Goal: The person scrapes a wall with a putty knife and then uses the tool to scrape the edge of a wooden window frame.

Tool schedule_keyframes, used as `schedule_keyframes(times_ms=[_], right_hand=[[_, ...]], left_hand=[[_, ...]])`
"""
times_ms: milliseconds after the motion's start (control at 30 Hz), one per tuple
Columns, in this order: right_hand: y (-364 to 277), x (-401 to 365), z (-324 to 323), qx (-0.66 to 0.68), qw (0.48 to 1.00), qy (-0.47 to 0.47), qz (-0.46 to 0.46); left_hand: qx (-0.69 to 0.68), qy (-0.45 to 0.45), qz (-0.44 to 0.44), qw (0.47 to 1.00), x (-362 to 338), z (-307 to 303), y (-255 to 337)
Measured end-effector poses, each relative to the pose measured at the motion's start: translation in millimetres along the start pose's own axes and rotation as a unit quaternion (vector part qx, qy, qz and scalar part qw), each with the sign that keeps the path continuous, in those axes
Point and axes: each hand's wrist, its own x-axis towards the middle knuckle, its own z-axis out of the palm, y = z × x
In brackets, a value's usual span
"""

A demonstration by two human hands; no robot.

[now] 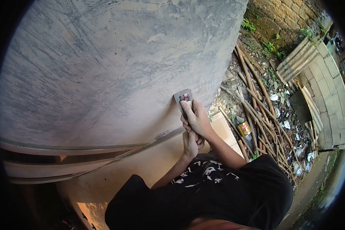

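Head view: right hand (196,117) grip closed round scraper (184,98), blade against grey wall (103,69) (curved, streaked); left hand (190,144) clasped round handle just below.

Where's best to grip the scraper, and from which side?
Grip the scraper by its handle below the blade, from the side away from the wall, since the blade rests against it. The right hand and left hand wrap it there.
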Motion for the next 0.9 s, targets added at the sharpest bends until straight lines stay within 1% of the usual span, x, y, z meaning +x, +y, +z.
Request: schedule_keyframes(times_ms=[67, 100, 133, 200, 267, 333, 367, 400, 467, 533, 567, 600, 633, 667, 700, 733, 800, 833, 900], right_hand=[[6.9, 0.5, 3.1, -0.002, 1.000, 0.025, -0.012], [8.3, 4.4, 6.4, 0.020, 0.999, 0.025, 0.006], [8.0, 4.1, 7.6, 0.016, 0.999, 0.032, 0.001], [10.7, 4.8, 10.5, 0.044, 0.998, 0.030, -0.014], [0.0, -0.5, 15.8, 0.049, 0.998, 0.025, -0.013], [-12.5, -6.2, 23.6, 0.052, 0.998, 0.012, -0.041], [-8.6, -6.7, 22.9, 0.026, 0.999, -0.014, -0.033], [-1.1, -7.3, 24.1, 0.024, 0.999, -0.019, -0.034], [20.3, -10.4, 26.7, -0.011, 0.998, -0.067, -0.003], [48.2, -12.6, 27.7, -0.015, 0.996, -0.088, 0.027], [57.2, -16.3, 30.4, -0.012, 0.995, -0.091, 0.037], [62.0, -15.5, 33.6, -0.009, 0.994, -0.096, 0.045], [68.0, -11.4, 37.2, -0.013, 0.994, -0.105, 0.040], [70.2, -9.7, 41.3, 0.007, 0.996, -0.080, 0.050], [72.1, -8.6, 46.1, 0.027, 0.996, -0.055, 0.060], [72.7, -9.2, 48.5, 0.023, 0.996, -0.062, 0.060], [57.7, -12.7, 58.8, 0.016, 0.998, -0.036, 0.052], [55.7, -13.8, 58.8, 0.013, 0.997, -0.040, 0.063], [53.6, -18.6, 59.2, 0.008, 0.998, -0.039, 0.054]], left_hand=[[0.034, -0.008, -0.003, 0.999, 2.9, -7.3, -1.0], [0.053, 0.000, 0.007, 0.999, 6.1, -9.4, 0.1], [0.061, -0.010, -0.009, 0.998, 7.9, -14.6, 3.0], [0.069, -0.046, -0.018, 0.996, -0.7, -13.1, 15.6], [0.061, -0.041, -0.017, 0.997, -7.9, -1.9, 32.8], [0.055, -0.035, -0.018, 0.998, -17.5, -5.3, 35.6], [0.035, -0.045, 0.007, 0.998, -17.1, -10.1, 31.6], [0.014, -0.058, 0.033, 0.998, -14.4, -16.0, 27.2], [0.016, -0.043, 0.032, 0.998, -16.0, -34.5, 9.8], [0.008, 0.002, 0.031, 0.999, -22.1, -53.2, -11.5], [0.013, 0.031, 0.008, 0.999, -28.6, -53.7, -13.6], [0.010, 0.032, 0.018, 0.999, -29.7, -56.8, -15.5], [0.003, 0.041, 0.009, 0.999, -29.7, -61.5, -17.7], [-0.006, 0.052, -0.003, 0.999, -30.7, -60.6, -14.8], [0.014, 0.047, -0.027, 0.998, -29.5, -65.5, -8.1], [0.010, 0.050, -0.021, 0.998, -32.4, -66.6, -5.3], [0.001, 0.023, -0.045, 0.999, -37.5, -64.1, 5.9], [-0.001, 0.032, -0.060, 0.998, -40.9, -60.5, 10.7], [-0.009, 0.024, -0.060, 0.998, -49.0, -54.7, 14.2]])
